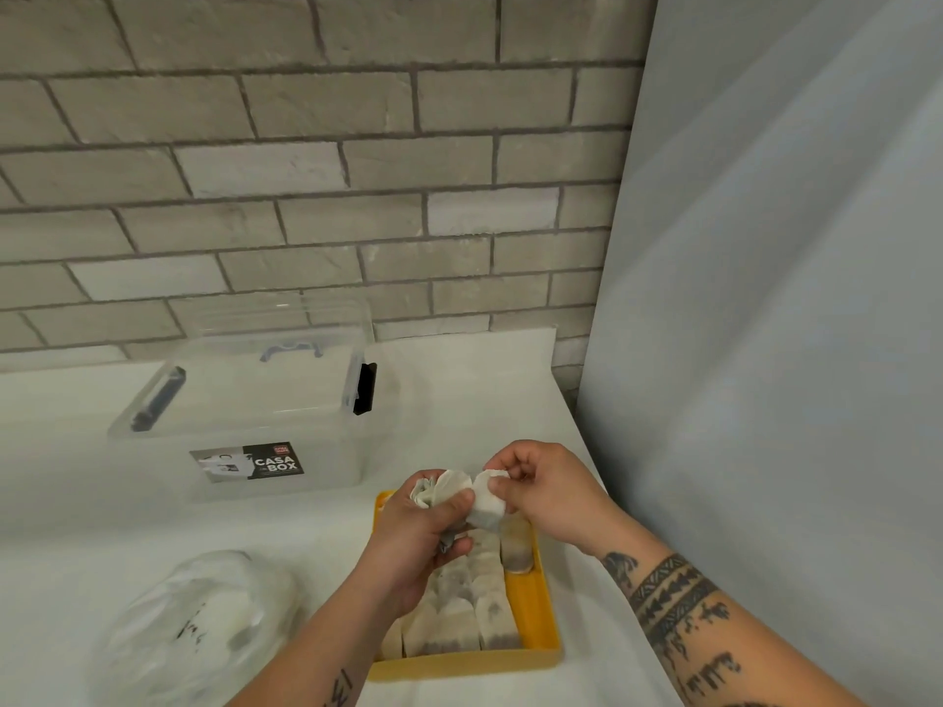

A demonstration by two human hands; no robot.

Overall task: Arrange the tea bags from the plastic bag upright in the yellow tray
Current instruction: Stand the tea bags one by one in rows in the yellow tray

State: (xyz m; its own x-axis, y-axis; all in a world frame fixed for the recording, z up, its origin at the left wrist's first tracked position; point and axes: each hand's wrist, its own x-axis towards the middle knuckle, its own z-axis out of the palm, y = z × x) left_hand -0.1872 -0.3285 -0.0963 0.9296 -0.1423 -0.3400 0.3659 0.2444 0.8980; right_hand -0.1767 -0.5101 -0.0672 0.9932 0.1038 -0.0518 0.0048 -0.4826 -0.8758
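Tea bags (459, 620) stand upright across most of the yellow tray (459, 666), its right strip bare; just above it my left hand (418, 533) clutches a bunch (433, 494), my right hand (541, 487) pinches a single bag (487, 507), and more seemingly wait in the plastic bag (194, 620) to its left.

We log the tray (459, 668) on the worktop (61, 502) at 6 o'clock, tea bags (454, 630) in it; plastic bag (194, 630) at 8; storage box (255, 400) at 11, before the wall (306, 170).

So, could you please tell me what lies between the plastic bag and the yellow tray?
In the head view, only the person's left forearm crosses over bare white table cover between the plastic bag and the yellow tray.
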